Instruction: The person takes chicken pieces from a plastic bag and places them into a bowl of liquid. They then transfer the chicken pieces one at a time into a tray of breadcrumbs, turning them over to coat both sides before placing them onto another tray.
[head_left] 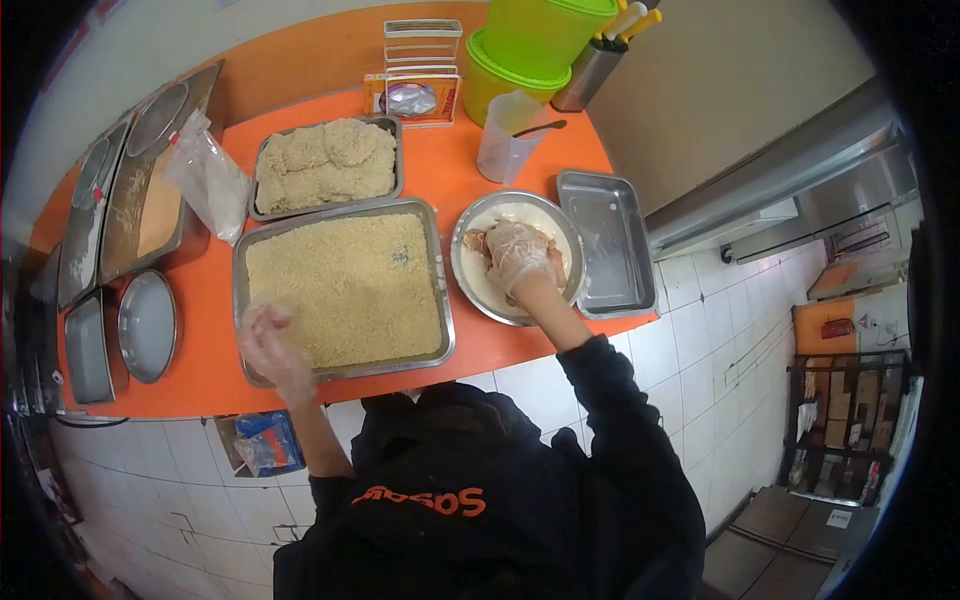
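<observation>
My right hand, in a clear plastic glove, is down in a round steel bowl of white batter. Its fingers curl over raw meat, with their tips hidden in the batter. My left hand, also gloved, is over the front left corner of a large metal tray. Its fingers are loosely apart and hold nothing that I can see. Pale breadcrumbs fill this tray in an even layer. Behind it, crumbed pieces are piled in a smaller tray.
Right of the bowl lies a bare metal tray. A plastic jug, green tubs and a knife holder stand behind. At left are a plastic bag, metal pans and the orange table's edge.
</observation>
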